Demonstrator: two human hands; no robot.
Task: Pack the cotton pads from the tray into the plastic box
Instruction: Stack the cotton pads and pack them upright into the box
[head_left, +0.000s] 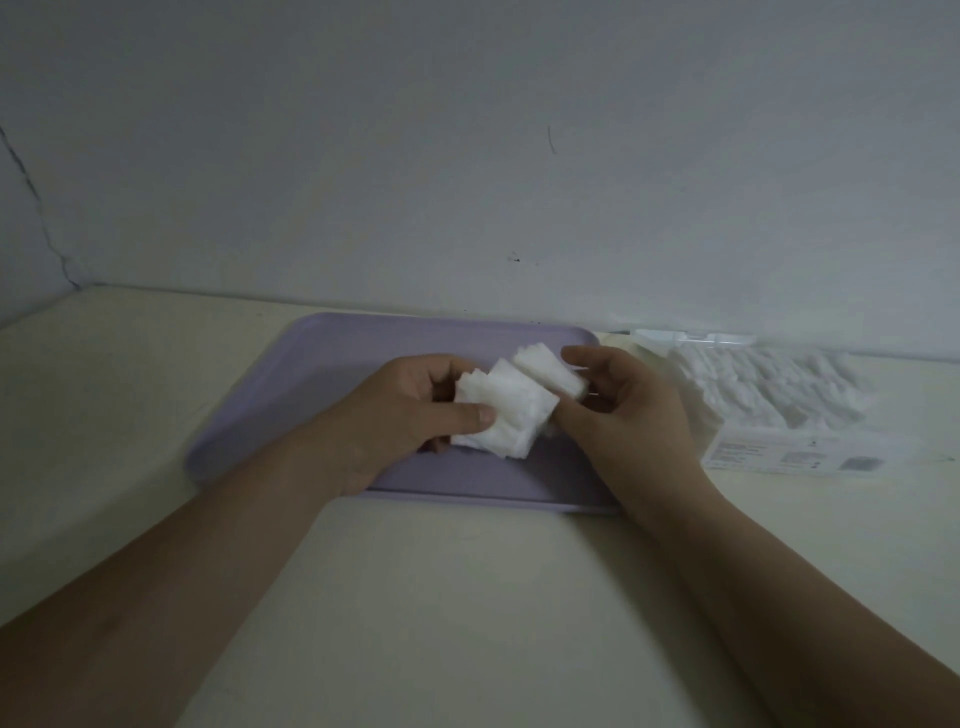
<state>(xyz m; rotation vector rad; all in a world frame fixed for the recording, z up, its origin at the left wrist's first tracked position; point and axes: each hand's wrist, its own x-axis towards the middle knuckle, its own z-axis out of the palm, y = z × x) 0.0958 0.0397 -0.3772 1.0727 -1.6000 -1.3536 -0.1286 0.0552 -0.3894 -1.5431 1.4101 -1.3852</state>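
The left hand (410, 410) pinches a fanned stack of pads (506, 415), thumb on top. The right hand (628, 410) grips a second stack (550, 371), probably to square both for packing. Both hover over the tray (291, 415). The box (779, 452), already holding pads, sits just right of it on a pale table (467, 597) against a cracked wall (467, 156).

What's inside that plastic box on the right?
White cotton pads, packed in rows, fill the plastic box. Anything beneath that top layer, and the box's floor, is covered.
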